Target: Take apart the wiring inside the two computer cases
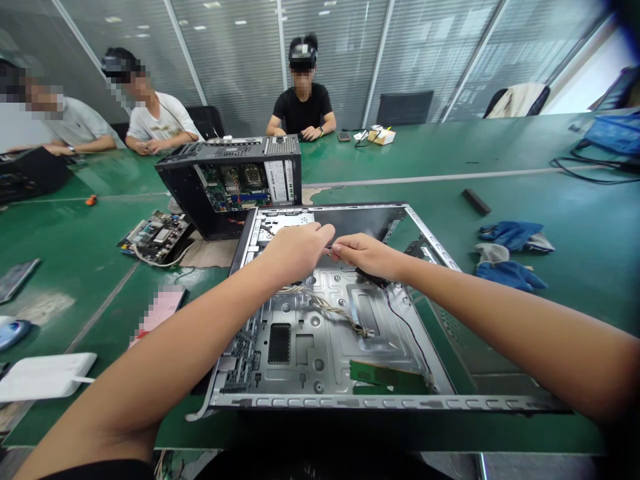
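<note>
An open computer case (310,401) lies flat on the table in front of me, its bare metal inside facing up. My left hand (297,250) is closed above the far part of the case. Almost touching it at the fingertips, my right hand (367,255) is pinched shut. Something small and thin shows between the two, too little of it to name. Below them a twisted bundle of beige cables (330,305) runs across the case floor. A thin dark wire (407,323) lies along its right side. Near the front edge rests a green circuit board strip (385,375).
Behind stands another opened computer case (175,190), with a loose motherboard (160,233) to its left. Blue gloves (510,257) and a dark bar (476,201) lie at right. A white adapter box (47,377) and a phone (19,280) are at left. Several people sit across the table.
</note>
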Tool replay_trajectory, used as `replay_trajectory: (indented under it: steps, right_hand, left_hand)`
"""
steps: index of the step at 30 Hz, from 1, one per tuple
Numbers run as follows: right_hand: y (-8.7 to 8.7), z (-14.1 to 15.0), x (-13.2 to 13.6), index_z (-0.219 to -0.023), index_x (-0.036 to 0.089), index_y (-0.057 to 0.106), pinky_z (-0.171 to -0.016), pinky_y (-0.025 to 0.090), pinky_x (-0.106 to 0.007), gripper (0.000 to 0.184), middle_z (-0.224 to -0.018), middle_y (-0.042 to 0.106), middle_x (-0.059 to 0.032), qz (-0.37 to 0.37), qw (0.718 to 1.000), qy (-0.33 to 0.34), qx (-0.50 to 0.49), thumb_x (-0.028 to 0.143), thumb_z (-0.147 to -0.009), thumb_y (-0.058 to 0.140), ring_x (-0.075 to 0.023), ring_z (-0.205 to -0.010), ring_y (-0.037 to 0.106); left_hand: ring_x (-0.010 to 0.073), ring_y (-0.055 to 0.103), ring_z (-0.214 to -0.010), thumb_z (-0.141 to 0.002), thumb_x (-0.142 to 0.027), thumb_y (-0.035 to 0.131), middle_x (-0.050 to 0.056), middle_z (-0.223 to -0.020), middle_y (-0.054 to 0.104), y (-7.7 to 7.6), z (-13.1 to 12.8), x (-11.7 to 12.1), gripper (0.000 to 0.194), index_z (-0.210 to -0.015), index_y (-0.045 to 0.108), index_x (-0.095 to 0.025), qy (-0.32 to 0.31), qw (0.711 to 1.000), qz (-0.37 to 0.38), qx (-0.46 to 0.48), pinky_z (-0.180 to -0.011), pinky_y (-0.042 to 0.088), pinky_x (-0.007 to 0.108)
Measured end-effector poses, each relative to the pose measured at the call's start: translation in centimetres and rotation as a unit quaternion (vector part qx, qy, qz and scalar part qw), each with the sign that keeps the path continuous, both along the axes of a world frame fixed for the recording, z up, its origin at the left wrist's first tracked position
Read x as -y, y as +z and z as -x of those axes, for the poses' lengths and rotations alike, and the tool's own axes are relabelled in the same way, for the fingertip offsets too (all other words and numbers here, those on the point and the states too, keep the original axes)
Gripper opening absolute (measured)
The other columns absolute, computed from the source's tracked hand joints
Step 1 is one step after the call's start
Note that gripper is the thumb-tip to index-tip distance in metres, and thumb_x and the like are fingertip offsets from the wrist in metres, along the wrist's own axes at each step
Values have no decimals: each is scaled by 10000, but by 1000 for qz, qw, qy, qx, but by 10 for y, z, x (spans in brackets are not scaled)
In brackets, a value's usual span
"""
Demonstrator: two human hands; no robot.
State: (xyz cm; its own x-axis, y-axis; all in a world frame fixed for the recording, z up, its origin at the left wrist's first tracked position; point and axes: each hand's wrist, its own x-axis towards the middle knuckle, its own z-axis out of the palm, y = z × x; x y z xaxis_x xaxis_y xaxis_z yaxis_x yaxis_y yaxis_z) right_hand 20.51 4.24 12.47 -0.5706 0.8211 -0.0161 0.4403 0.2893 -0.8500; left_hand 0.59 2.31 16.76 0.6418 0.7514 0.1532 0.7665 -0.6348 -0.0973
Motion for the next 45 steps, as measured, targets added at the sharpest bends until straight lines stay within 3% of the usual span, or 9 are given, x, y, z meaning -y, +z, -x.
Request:
replay_trajectory:
  steps: [8,16,24,45]
  right_hand:
    - [-1,0,0,-771,175,579,-561,309,-285,323,-618,439,24,-3,1000,1,9,400,-960,444,-122,-567,374]
    - [-1,1,0,-773,183,570,-544,298,-289,307,-601,423,28,0,1000,8,22,375,-965,426,-120,-548,355]
    - [-1,2,1,-775,179,551,-552,328,-282,293,-623,453,17,-14,1000,0,23,351,-965,410,-124,-567,385]
    - [-4,1,-1,-744,194,512,-558,305,-277,340,-608,407,30,-52,998,27,33,428,-959,393,-122,-567,357]
  left_hand:
    - [176,593,-751,-979,-251,507,80,-1029,641,3,-2,3,163,-1093,608,-193,9,1000,1,-21,-603,320,293]
    - [190,601,-743,-985,-265,495,73,-943,651,0,-1,0,175,-1081,632,-213,22,999,1,-33,-575,261,304]
    - [211,630,-801,-992,-264,481,84,-976,684,3,-4,3,176,-1063,612,-170,24,999,-5,-42,-608,309,306]
    - [178,602,-790,-965,-162,460,58,-882,654,-4,0,-7,149,-978,608,-175,-57,998,-18,-22,-620,333,305]
